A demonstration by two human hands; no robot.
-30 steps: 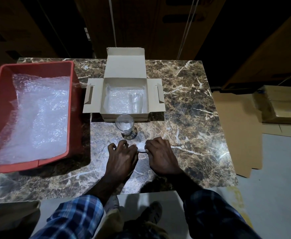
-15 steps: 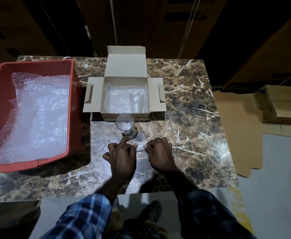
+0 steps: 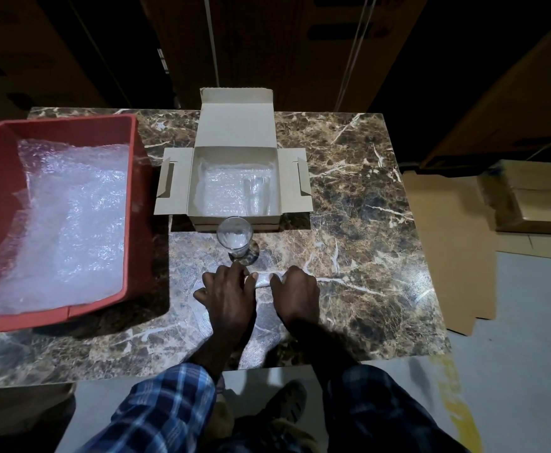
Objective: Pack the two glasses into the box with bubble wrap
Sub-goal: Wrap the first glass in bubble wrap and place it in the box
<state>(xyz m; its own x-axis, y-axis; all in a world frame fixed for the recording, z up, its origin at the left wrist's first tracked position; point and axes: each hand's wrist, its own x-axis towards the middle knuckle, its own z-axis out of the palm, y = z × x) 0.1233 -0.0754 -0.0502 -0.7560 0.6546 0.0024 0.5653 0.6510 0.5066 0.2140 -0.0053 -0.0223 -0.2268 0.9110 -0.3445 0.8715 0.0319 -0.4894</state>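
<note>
Bubble wrap (image 3: pixel 262 279) lies rolled across the marble surface (image 3: pixel 365 223), long axis left to right, gripped by the fingers of the left hand (image 3: pixel 226 291) and right hand (image 3: pixel 297 289). One glass (image 3: pixel 235 236) stands upright just beyond; another lies in the box (image 3: pixel 235 125), mouth away. Judging by this, wrapping comes next: lay the upright glass on a sheet.

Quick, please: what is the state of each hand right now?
Left hand: fingers curled, gripping the rolled bubble wrap on the table.
Right hand: fingers curled, gripping the same roll's other end.
</note>
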